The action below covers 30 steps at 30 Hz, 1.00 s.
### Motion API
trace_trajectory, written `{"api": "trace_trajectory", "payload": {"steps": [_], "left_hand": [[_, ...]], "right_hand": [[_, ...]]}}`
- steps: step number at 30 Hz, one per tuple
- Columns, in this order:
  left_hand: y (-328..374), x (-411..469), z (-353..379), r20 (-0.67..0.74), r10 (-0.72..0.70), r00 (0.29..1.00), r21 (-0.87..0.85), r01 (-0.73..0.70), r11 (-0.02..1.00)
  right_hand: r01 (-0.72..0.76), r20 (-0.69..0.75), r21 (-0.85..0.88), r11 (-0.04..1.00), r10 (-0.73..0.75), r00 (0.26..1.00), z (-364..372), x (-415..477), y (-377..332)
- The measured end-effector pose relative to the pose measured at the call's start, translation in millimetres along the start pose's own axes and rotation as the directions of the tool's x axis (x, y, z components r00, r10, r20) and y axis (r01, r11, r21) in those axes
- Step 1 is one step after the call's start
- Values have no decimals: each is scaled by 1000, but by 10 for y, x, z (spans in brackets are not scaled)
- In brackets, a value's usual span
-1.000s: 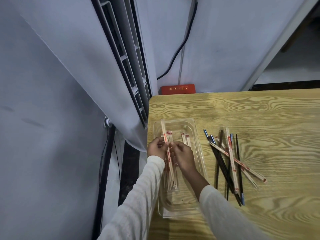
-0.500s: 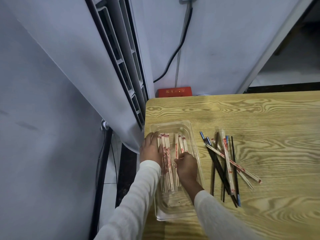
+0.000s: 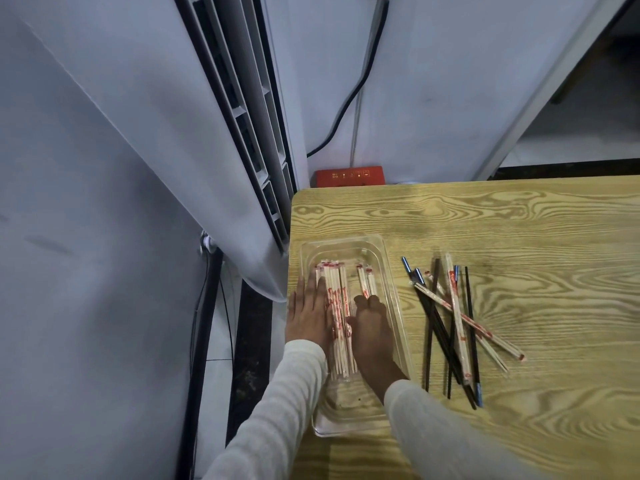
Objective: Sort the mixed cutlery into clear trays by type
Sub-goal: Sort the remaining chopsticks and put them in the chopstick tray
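Paper-wrapped chopsticks (image 3: 337, 306) lie in the tray (image 3: 391, 271) at the bench (image 3: 519, 237) corner. They look light, stiff and slick, best gathered mid-length. The left hand (image 3: 308, 313) lies flat against them. The right hand (image 3: 372, 327) rests bent fingers there; whether it grips, I can't tell.

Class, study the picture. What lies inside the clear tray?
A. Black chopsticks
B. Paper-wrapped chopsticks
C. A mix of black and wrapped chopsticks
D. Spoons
B: the clear tray holds only paper-wrapped chopsticks, while the black chopsticks lie outside it on the table.
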State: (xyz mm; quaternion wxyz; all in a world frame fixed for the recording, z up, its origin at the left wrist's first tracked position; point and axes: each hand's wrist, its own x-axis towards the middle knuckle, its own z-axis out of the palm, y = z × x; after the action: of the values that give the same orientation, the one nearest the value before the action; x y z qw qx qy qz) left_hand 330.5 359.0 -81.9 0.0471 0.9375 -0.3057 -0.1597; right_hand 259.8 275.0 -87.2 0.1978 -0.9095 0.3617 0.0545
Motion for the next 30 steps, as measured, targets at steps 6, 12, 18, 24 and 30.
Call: {"api": "trace_trajectory", "payload": {"steps": [6,12,18,24,30], "left_hand": [[36,15,19,-4,-4,1000,-83,4,997],[27,16,36,-46,-21,999,-132,14,991],[7,-5,32,-59,-25,998,-207,13,978],[22,18,41,-52,-43,998,-208,31,978],[42,6,-3,-71,-45,996,-226,28,974]], "right_hand": [[55,-31,-283,957,-67,997,43,28,17],[6,31,-80,997,-3,1000,-28,159,-33],[64,31,113,992,-67,997,-2,258,-61],[44,-73,-248,968,-64,995,92,157,24],[33,1,-362,932,-34,999,215,201,-67]]}}
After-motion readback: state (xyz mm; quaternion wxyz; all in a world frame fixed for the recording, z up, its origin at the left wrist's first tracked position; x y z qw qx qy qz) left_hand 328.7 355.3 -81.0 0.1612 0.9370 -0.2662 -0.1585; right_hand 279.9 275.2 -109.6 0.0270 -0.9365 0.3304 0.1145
